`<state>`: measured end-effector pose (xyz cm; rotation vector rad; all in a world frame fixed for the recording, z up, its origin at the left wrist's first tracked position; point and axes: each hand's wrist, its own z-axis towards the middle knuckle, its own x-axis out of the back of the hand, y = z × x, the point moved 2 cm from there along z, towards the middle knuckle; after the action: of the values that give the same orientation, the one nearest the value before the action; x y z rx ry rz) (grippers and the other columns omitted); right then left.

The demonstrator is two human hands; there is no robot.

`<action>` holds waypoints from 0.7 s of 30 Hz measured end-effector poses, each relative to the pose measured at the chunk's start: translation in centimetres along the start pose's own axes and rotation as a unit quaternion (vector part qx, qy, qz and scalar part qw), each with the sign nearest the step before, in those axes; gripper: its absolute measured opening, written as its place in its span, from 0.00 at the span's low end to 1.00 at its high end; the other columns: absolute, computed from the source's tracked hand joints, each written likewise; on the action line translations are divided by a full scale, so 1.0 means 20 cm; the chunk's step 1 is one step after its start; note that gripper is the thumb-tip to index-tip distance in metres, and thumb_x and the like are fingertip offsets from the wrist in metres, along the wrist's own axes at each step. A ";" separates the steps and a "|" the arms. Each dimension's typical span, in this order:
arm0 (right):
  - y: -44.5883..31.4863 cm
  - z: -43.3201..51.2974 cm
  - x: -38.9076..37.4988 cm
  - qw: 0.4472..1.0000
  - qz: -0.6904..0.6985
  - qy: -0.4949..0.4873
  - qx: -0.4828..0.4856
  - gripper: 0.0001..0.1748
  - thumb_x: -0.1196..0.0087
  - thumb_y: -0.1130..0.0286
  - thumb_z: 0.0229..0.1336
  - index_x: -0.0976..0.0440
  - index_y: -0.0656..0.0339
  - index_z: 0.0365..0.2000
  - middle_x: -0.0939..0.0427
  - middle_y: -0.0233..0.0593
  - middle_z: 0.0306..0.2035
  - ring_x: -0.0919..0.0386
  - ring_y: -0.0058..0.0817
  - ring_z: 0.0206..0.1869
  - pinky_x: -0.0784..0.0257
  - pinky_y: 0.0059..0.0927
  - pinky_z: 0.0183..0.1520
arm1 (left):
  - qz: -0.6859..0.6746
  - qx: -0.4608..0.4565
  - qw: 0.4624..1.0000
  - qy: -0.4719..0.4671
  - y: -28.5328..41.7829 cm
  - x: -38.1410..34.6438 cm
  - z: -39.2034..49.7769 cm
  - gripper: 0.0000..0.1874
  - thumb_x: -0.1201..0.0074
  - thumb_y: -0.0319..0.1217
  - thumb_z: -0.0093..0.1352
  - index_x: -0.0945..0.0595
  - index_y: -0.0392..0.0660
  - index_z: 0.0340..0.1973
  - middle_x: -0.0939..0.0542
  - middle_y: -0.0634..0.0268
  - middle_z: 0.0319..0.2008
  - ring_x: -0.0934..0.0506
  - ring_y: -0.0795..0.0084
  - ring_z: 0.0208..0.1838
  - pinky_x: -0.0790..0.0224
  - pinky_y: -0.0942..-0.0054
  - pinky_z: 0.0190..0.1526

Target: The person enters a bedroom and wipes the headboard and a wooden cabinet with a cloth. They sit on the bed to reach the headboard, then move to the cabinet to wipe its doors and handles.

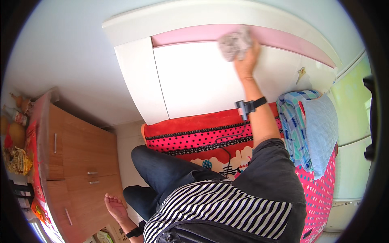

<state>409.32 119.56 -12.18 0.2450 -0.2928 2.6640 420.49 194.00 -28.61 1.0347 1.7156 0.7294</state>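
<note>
My right hand (pixel 246 62) grips a crumpled greyish-beige cloth (pixel 232 45), slightly blurred. The cloth lies against the pink strip (pixel 185 35) along the upper part of a white headboard (pixel 197 76), overlapping the white panel below it. At the lower left hangs my left hand (pixel 116 208), palm up with loosely curled fingers and nothing in it. It is beside my knee, apart from the wooden cabinet. Under the headboard spreads a red and pink bed cover (pixel 197 139) with black dots and lace bands, and my leg rests at its edge.
A folded plaid quilt (pixel 293 121) and a light blue quilted pillow (pixel 320 130) lie at the bed's right. On the left stands a wooden cabinet (pixel 88 152) with gourds (pixel 15 133) and a bottle (pixel 19 117) on top. A cardboard box (pixel 117 232) sits low beside it.
</note>
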 end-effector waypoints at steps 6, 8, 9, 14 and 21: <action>0.91 0.10 0.38 0.938 -0.191 -0.013 -0.288 0.26 0.34 0.66 0.50 0.23 0.65 0.50 0.26 0.58 0.58 0.29 0.57 0.61 0.30 0.48 0.63 | 0.017 0.012 0.999 -0.030 -0.05 -0.10 0.04 0.12 0.48 0.41 0.78 0.20 0.48 0.48 0.23 0.75 0.35 0.26 0.81 0.35 0.35 0.80 0.33; 1.05 0.14 0.40 0.927 -0.190 0.002 -0.324 0.24 0.35 0.65 0.49 0.21 0.66 0.47 0.24 0.59 0.56 0.27 0.57 0.59 0.28 0.47 0.61 | 0.024 0.011 0.999 -0.035 -0.05 -0.12 0.05 0.12 0.48 0.41 0.78 0.20 0.48 0.48 0.23 0.75 0.35 0.26 0.81 0.35 0.35 0.80 0.33; 1.07 0.14 0.39 0.929 -0.154 0.006 -0.338 0.24 0.35 0.66 0.50 0.21 0.66 0.47 0.23 0.59 0.55 0.26 0.57 0.59 0.29 0.47 0.62 | 0.027 0.008 0.999 -0.039 -0.05 -0.13 0.05 0.12 0.49 0.41 0.78 0.20 0.48 0.48 0.22 0.75 0.35 0.26 0.81 0.35 0.34 0.80 0.33; 0.64 -0.06 0.22 0.965 -0.047 0.093 -0.240 0.25 0.39 0.68 0.54 0.23 0.69 0.52 0.21 0.58 0.53 0.29 0.55 0.61 0.43 0.51 0.70 | 0.026 0.006 0.997 -0.074 -0.05 -0.18 0.04 0.12 0.50 0.41 0.78 0.20 0.48 0.48 0.22 0.75 0.35 0.25 0.81 0.36 0.33 0.80 0.34; 0.06 -0.32 0.19 0.987 0.113 -0.062 -0.094 0.44 0.31 0.71 0.43 0.34 0.62 0.64 0.33 0.50 0.63 0.34 0.55 0.62 0.35 0.51 0.65 | 0.102 0.007 0.992 -0.077 0.01 -0.31 0.02 0.12 0.48 0.43 0.77 0.20 0.50 0.47 0.22 0.75 0.35 0.25 0.81 0.36 0.33 0.80 0.34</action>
<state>404.61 121.68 -17.75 0.3364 -0.6426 2.8228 422.06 188.52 -25.91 1.2556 1.5001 0.7465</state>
